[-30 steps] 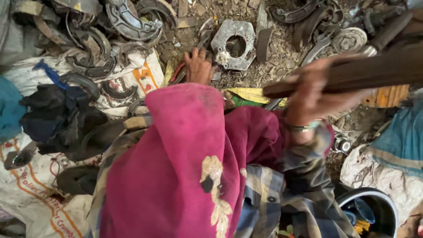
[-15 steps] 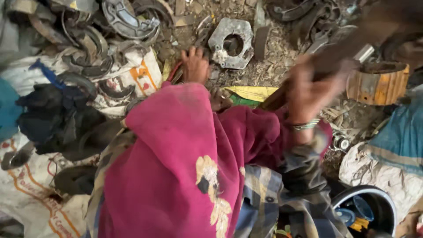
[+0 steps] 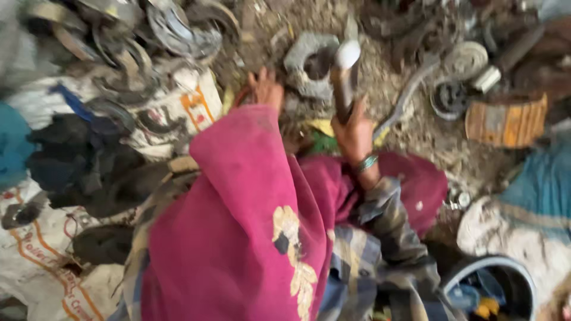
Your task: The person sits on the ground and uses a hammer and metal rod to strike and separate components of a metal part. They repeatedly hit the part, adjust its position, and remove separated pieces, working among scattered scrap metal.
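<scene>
Fingers of the right hand (image 3: pixel 354 132) are wrapped tight around the dark handle of a hammer (image 3: pixel 344 77), whose pale, rounded head points away from the person and sits right at the edge of a grey metal plate with a round hole (image 3: pixel 309 62). That plate lies flat on gritty, debris-strewn ground (image 3: pixel 380 71). A green bangle (image 3: pixel 366 163) circles the right wrist.

Only one view is available — a head camera looking straight down, and it is blurred. The left hand (image 3: pixel 266 89) rests low on the ground just beside the plate; its fingers look loosely spread with nothing in them, though the blur and a pink shawl (image 3: pixel 250 226) over the arm hide the detail. It is close to the plate but appears not to touch it.

Left of the hands, curved scrap metal pieces (image 3: pixel 148 35) lie heaped over a printed white sack (image 3: pixel 178 113). To the right sit a round metal disc (image 3: pixel 464 59), a rusty orange cylindrical part (image 3: pixel 505 119) and, lower down, a dark bucket with a pale rim (image 3: pixel 491 264).

Judging from the pose, a clean blow calls for a firm grip well down the handle, the head landing square on the plate — not glancing off its rim — and the left hand kept clear of the striking spot, since it lies near enough to be caught.
</scene>
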